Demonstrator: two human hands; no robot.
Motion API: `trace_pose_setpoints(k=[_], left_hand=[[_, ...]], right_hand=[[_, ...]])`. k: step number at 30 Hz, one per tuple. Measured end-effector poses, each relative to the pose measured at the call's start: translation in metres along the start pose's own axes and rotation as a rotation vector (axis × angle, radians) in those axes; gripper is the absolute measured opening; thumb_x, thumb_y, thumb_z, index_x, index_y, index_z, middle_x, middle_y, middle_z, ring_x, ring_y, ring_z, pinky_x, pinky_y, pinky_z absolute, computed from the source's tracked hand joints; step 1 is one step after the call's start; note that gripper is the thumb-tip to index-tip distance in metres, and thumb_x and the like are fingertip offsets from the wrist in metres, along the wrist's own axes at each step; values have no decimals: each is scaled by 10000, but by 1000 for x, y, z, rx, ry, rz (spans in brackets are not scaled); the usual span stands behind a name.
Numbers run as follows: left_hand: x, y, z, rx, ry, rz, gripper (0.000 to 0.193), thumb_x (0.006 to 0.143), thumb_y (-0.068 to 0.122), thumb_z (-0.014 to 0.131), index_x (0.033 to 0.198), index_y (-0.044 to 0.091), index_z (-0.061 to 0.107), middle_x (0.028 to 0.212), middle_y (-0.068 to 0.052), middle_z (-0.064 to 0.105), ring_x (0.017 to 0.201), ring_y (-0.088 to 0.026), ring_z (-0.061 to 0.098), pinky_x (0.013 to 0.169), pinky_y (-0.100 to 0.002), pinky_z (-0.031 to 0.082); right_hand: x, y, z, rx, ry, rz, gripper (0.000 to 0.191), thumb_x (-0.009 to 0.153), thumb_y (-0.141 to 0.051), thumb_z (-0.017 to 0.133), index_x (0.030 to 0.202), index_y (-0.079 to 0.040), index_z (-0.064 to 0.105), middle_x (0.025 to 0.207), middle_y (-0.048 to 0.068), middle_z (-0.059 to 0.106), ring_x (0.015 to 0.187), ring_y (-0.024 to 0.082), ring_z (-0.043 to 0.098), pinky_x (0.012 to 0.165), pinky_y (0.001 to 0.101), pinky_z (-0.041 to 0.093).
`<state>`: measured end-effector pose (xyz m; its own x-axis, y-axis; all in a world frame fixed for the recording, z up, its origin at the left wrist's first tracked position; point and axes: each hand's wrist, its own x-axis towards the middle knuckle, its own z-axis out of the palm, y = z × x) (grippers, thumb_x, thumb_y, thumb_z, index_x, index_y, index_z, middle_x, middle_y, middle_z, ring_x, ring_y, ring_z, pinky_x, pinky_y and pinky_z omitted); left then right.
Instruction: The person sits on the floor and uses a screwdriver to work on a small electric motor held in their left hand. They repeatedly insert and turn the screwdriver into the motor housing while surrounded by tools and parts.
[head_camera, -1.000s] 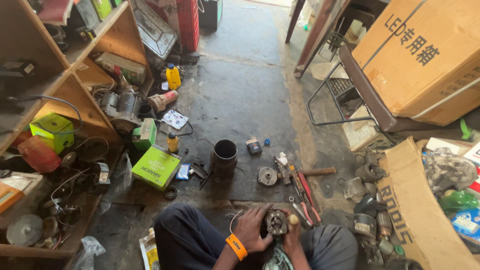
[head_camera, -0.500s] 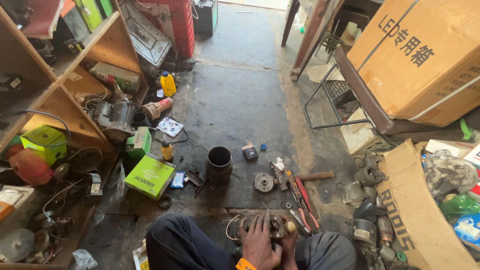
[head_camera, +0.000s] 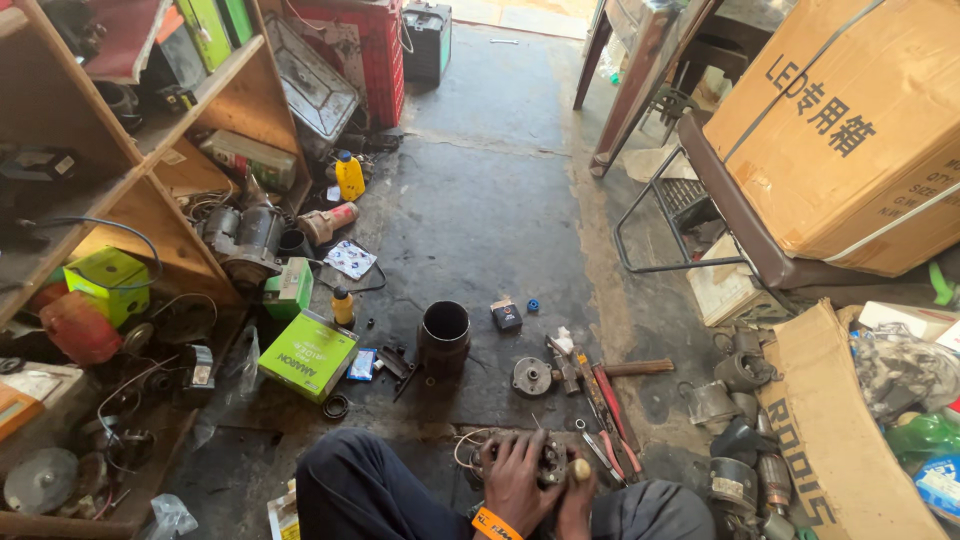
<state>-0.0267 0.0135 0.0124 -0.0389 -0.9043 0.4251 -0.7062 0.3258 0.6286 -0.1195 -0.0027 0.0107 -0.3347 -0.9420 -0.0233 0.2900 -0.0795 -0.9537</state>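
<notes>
I sit on the floor with both hands low at the bottom edge of the head view. My left hand (head_camera: 517, 480), an orange band at its wrist, wraps over a small round metal motor part (head_camera: 551, 462) and steadies it. My right hand (head_camera: 578, 502) is closed on a tool with a yellowish wooden handle (head_camera: 580, 469), held against that part. Thin wires (head_camera: 466, 450) curl out from the part's left side. Pliers and red-handled screwdrivers (head_camera: 608, 408) lie on the floor just right of my hands.
A dark metal cylinder housing (head_camera: 443, 336), a round end cap (head_camera: 531, 376) and a green box (head_camera: 308, 355) lie ahead on the stained floor. Cluttered wooden shelves (head_camera: 150, 215) fill the left. Motor parts (head_camera: 742, 420), flattened cardboard and a large carton (head_camera: 850, 130) on a metal frame crowd the right.
The view has tilted up, so my hands now sit lower in the frame. Both hands keep their hold on the motor part and the tool.
</notes>
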Motion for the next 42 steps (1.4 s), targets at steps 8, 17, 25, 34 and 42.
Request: trace_pose_setpoints(k=[8, 17, 25, 34, 42], left_hand=[[-9, -8, -11, -53, 50, 62, 750, 756, 554, 817, 1258, 27, 634, 1207, -149, 665, 1200, -347, 543, 1079, -553, 223], [3, 10, -10, -108, 152, 65, 669, 804, 463, 793, 1270, 7, 645, 1211, -168, 679, 1202, -358, 571, 1104, -526, 305], [6, 11, -10, -102, 274, 148, 642, 712, 430, 825, 1189, 26, 678, 1101, -146, 702, 1090, -347, 619, 1045, -531, 353], [4, 17, -15, -114, 214, 77, 594, 752, 408, 830, 1185, 34, 669, 1088, -144, 694, 1057, -358, 601, 1044, -503, 368], [8, 21, -12, -107, 179, 66, 596, 726, 380, 817, 1194, 45, 660, 1123, -122, 687, 1092, -321, 606, 1082, -489, 366]], right_hand=[[1, 1, -13, -316, -106, 69, 279, 916, 15, 603, 1160, 58, 729, 1090, 132, 747, 979, 208, 695, 888, 339, 562], [2, -8, -11, -252, -42, 89, 405, 842, 20, 598, 1237, 31, 685, 1145, 134, 751, 1019, 230, 717, 944, 375, 568], [18, -8, -35, -404, -201, -11, 329, 855, -51, 688, 1174, 12, 734, 1072, 130, 775, 971, 222, 728, 892, 366, 577], [40, -87, -112, -783, -320, 143, 170, 853, -104, 766, 993, -14, 802, 872, 72, 806, 689, 141, 663, 633, 296, 548], [27, -112, -76, -1277, -595, -60, 184, 784, -200, 815, 931, -90, 800, 850, 164, 771, 769, 296, 742, 722, 381, 561]])
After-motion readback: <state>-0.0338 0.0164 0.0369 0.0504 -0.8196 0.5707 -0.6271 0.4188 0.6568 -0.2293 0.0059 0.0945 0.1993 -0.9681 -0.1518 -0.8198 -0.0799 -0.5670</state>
